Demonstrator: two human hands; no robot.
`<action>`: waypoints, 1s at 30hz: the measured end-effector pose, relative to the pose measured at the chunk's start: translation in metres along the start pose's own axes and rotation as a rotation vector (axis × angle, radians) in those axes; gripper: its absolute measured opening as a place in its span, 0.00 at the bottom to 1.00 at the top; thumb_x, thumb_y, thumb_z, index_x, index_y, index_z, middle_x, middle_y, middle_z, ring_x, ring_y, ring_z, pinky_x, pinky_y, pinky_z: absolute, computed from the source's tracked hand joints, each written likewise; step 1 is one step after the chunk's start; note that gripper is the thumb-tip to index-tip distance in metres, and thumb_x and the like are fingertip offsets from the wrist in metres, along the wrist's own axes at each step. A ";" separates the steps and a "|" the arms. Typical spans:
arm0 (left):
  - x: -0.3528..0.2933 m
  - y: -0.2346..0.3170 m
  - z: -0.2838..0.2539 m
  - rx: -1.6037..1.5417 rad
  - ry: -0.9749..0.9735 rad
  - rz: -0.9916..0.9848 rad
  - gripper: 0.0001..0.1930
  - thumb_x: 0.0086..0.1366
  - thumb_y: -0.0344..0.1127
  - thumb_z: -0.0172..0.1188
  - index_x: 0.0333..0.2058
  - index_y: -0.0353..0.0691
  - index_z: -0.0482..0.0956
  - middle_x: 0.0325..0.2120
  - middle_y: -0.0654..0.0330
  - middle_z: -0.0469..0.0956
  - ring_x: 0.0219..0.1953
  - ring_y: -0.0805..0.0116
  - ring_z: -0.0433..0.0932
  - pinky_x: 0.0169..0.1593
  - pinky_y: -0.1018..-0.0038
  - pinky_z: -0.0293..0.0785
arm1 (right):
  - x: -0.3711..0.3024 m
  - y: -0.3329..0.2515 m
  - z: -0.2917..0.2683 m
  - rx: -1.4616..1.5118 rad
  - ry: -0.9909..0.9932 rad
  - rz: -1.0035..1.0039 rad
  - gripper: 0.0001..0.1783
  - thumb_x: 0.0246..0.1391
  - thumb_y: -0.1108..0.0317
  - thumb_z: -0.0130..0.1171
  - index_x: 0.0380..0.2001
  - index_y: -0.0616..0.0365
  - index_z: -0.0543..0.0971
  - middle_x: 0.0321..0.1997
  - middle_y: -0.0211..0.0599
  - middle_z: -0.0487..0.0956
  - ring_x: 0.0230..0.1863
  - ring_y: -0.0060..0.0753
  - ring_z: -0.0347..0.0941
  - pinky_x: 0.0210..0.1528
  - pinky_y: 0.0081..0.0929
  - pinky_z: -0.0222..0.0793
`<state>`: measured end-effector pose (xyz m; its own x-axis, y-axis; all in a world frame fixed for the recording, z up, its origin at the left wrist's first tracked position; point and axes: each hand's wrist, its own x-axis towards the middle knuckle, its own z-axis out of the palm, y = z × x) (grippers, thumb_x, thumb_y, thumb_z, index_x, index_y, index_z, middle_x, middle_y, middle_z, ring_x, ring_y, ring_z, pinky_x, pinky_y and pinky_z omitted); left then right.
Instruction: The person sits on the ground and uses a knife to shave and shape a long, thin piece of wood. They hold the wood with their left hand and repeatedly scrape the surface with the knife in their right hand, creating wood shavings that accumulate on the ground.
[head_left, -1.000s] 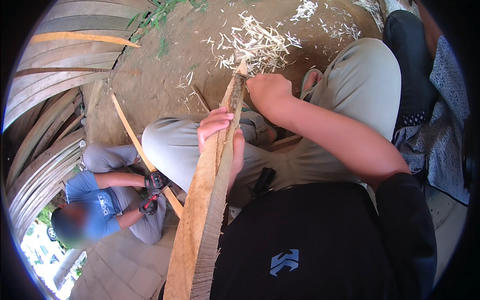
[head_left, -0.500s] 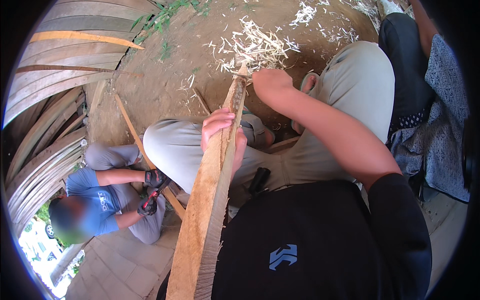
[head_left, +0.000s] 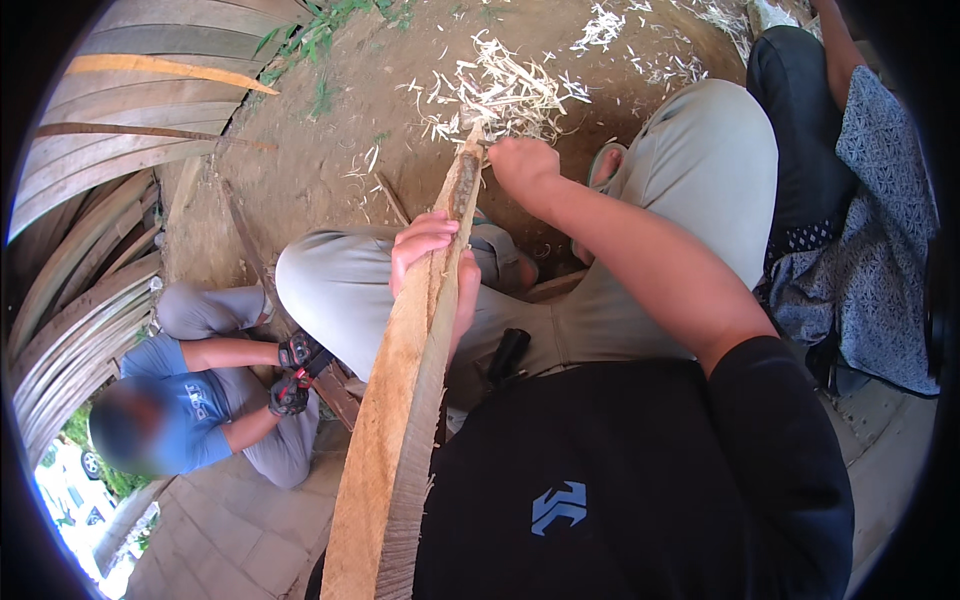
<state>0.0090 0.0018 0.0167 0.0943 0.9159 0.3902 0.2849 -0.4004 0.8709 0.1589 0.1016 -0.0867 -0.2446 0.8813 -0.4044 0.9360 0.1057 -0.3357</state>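
A long pale wooden beam [head_left: 395,370] slants up from the lower edge, past my black shirt, and tapers to a narrow far end. My left hand [head_left: 435,262] is wrapped around its middle, fingers on the left side and thumb side on the right. A strip of rough, darker bark [head_left: 463,185] shows along the tapered part. Close against the tip, my right hand [head_left: 524,168] is closed in a fist around what looks like a knife; only a thin bit of it shows at the wood. Pale curled wood shavings [head_left: 515,92] lie heaped on the ground beyond the tip.
At left a co-worker [head_left: 205,400] in dark gloves handles a brown plank [head_left: 335,395]. Curved stacked boards [head_left: 90,330] line the left. Another person's dark-clothed leg [head_left: 800,130] is at right. A short stick [head_left: 393,198] lies on the dirt by my knee.
The whole view has shifted slightly. My right hand stays by the tip, a touch closer to the wood; my left hand keeps its hold. The co-worker's plank now shows a darker face.
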 end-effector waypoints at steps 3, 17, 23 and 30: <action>0.002 0.003 0.001 -0.002 0.000 -0.003 0.20 0.50 0.15 0.59 0.41 0.37 0.70 0.40 0.51 0.77 0.52 0.53 0.77 0.60 0.59 0.70 | 0.008 0.009 0.008 -0.008 0.006 -0.018 0.10 0.58 0.72 0.57 0.38 0.58 0.86 0.43 0.42 0.86 0.44 0.46 0.85 0.43 0.38 0.83; -0.001 -0.001 -0.005 0.038 -0.106 0.004 0.21 0.54 0.13 0.56 0.44 0.39 0.66 0.44 0.50 0.74 0.57 0.52 0.74 0.64 0.57 0.66 | 0.011 0.006 0.001 0.027 -0.128 0.107 0.13 0.60 0.70 0.58 0.46 0.53 0.85 0.52 0.38 0.84 0.53 0.42 0.82 0.50 0.36 0.81; 0.001 0.001 -0.005 0.043 -0.050 0.003 0.20 0.51 0.15 0.60 0.42 0.38 0.69 0.41 0.51 0.77 0.53 0.53 0.77 0.60 0.58 0.71 | 0.027 0.028 0.007 -0.011 -0.153 0.196 0.14 0.61 0.71 0.56 0.47 0.54 0.85 0.54 0.39 0.84 0.55 0.42 0.82 0.50 0.37 0.81; -0.004 -0.002 -0.002 0.062 0.085 -0.040 0.20 0.49 0.16 0.63 0.41 0.38 0.71 0.40 0.52 0.78 0.50 0.54 0.79 0.58 0.60 0.73 | -0.005 0.002 -0.041 0.031 -0.225 0.188 0.15 0.58 0.72 0.57 0.47 0.60 0.84 0.53 0.45 0.83 0.54 0.45 0.82 0.50 0.38 0.81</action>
<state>0.0066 -0.0015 0.0138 0.0010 0.9242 0.3820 0.3452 -0.3588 0.8672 0.1725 0.1162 -0.0504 -0.1208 0.7597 -0.6390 0.9630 -0.0667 -0.2612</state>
